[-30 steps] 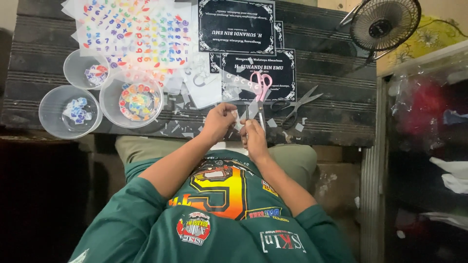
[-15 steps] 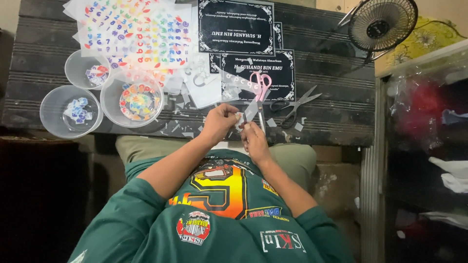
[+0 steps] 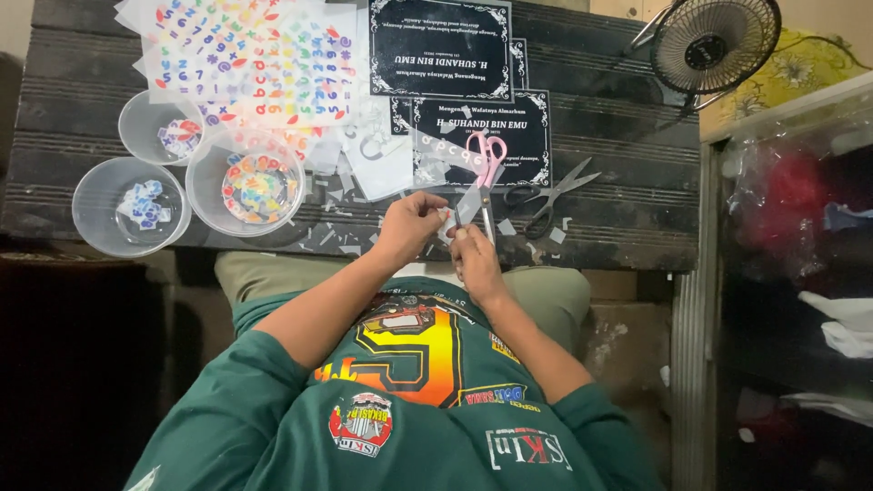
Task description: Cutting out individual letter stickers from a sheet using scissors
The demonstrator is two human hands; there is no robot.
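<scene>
Clear film, a small strip (image 3: 462,211), is pinched between both hands at the near edge of the dark wooden bench (image 3: 627,218).

Head view:
- Left hand (image 3: 411,225): grip closed on the strip's near end, fingers curled over it.
- Right hand (image 3: 473,253): grip closed on the strip from below; whether it also holds a separate small piece cannot be told.
- Strip position: just above the bench edge, rising toward the pink-handled scissors (image 3: 486,168).
- Handling, as a judgement: thin film of this kind likely curls and clings, so a firm pinch near the work point and short finger movements would suit it.

Surroundings:
- 3 clear plastic bowls sit left of the hands: 1 large bowl (image 3: 245,182) with coloured pieces, 2 smaller ones (image 3: 130,207) (image 3: 164,127) with fewer.
- Sticker sheets (image 3: 255,55) of coloured characters lie beyond them.
- 2 black plaques (image 3: 441,45) (image 3: 509,127) lie at centre.
- Black-handled scissors (image 3: 550,195) lie right of the hands.
- Paper offcuts (image 3: 341,238) litter the bench beside the left hand and may crowd the work.
- A small fan (image 3: 714,41) stands at the far right corner.
</scene>
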